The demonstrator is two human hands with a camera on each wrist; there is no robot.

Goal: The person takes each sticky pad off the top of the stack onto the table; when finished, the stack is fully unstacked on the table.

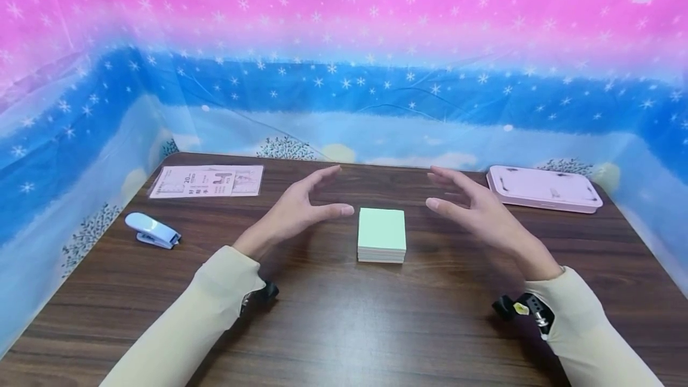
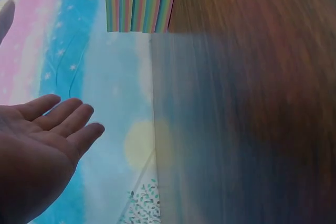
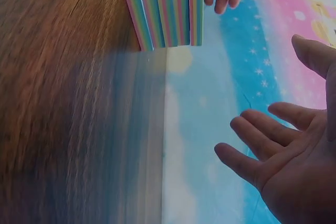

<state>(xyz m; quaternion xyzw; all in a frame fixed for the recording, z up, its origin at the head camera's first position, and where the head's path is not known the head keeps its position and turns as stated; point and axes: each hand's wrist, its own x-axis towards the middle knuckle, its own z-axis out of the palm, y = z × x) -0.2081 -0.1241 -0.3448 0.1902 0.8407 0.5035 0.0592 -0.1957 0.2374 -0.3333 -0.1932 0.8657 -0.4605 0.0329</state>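
Left grip [image 1: 292,211]: fingers straight and spread, palm turned inward, holding nothing, raised just left of paper stack [image 1: 381,235]. Right grip [image 1: 475,211]: likewise spread wide and empty, palm inward, just right of the stack. Paper stack: pale green top sheet, rainbow-striped sides in the wrist views, lying flat on desk [image 1: 344,327] near its middle, between both hands and apparently touching neither. Blue stapler [image 1: 152,230]: near left edge. Printed sheet [image 1: 206,181]: far left corner. Pink case [image 1: 543,188]: far right corner, closed.
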